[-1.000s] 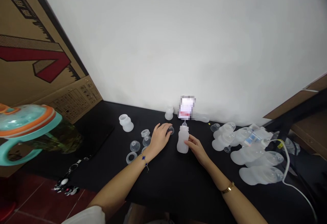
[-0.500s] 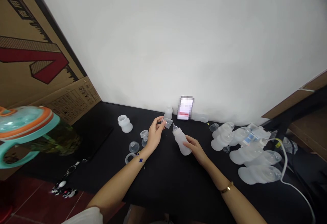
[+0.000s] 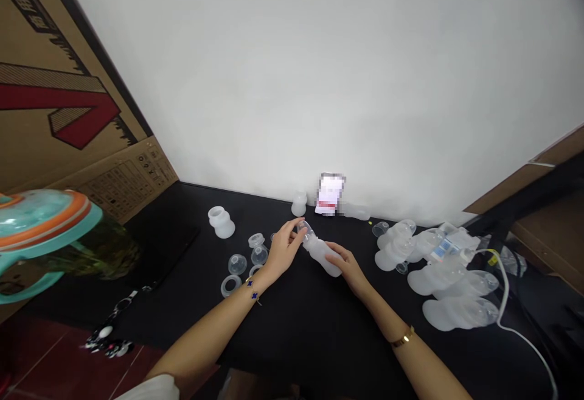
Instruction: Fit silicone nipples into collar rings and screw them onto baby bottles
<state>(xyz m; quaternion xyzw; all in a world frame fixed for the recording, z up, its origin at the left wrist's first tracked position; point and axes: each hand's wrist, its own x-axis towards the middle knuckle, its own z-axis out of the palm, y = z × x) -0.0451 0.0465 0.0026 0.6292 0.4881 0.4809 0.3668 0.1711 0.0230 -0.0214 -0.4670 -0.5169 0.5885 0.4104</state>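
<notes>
My right hand [image 3: 345, 263] is wrapped round the body of a frosted white baby bottle [image 3: 325, 255], which tilts up to the left above the black table. A clear cap [image 3: 305, 228] sits over the bottle's top end, and the fingers of my left hand [image 3: 285, 245] are closed on it. Beside my left forearm lie a clear dome cap [image 3: 237, 264], a screw ring [image 3: 230, 285] and another ring [image 3: 256, 240] by a second dome. An open wavy white bottle body [image 3: 221, 222] stands farther left.
Several capped bottles [image 3: 460, 312] lie at the right, near a white cable [image 3: 505, 290]. A phone [image 3: 330, 194] leans on the wall beside a small white bottle [image 3: 299, 204]. At the left stand a large teal-lidded jug [image 3: 50, 220] and a cardboard box [image 3: 59, 114].
My left hand has brought the clear cap onto the bottle's top end, covering the nipple. My right hand still holds the bottle, now tilted further left.
</notes>
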